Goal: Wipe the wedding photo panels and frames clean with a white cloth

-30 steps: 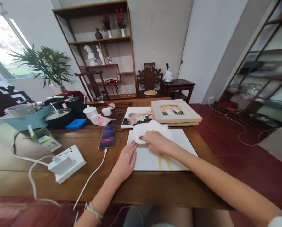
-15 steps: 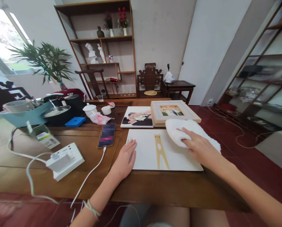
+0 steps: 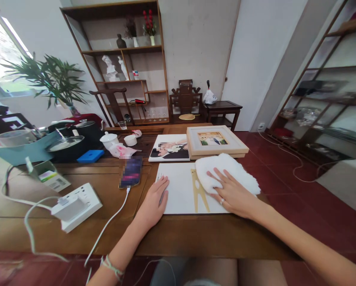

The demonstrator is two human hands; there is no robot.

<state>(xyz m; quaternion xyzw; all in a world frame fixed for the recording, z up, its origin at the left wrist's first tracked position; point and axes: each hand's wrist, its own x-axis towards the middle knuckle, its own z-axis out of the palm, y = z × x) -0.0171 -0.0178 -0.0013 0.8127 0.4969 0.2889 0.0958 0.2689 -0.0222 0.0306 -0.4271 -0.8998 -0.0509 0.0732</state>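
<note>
On the table's near side lies a flat white board or panel (image 3: 178, 194). It bears a tan, long-legged animal figure (image 3: 195, 190), its right part covered by a fluffy white towel (image 3: 240, 174). My right hand (image 3: 230, 190), with a ring on one finger, holds the towel down on the board, a fold bunched under its outstretched fingers. My left hand (image 3: 155, 198) rests flat across the board's left edge, fingers stretched out and holding nothing. Just beyond the board are a white-edged photo panel (image 3: 169, 153) and a light wooden picture frame (image 3: 196, 149).
Left of the board lie a phone (image 3: 130, 171) on a white cable and a white power strip (image 3: 76, 206). Farther left are an opened small box (image 3: 51, 176), a blue block (image 3: 90, 156), dark pots (image 3: 66, 147) and a light-blue bin (image 3: 20, 153). A white lidded bowl (image 3: 109, 139) stands behind the phone.
My right hand has moved left with the towel and lowered it onto the board, partly covering the figure. My left hand stays at the board's left edge. The view has shifted slightly.
</note>
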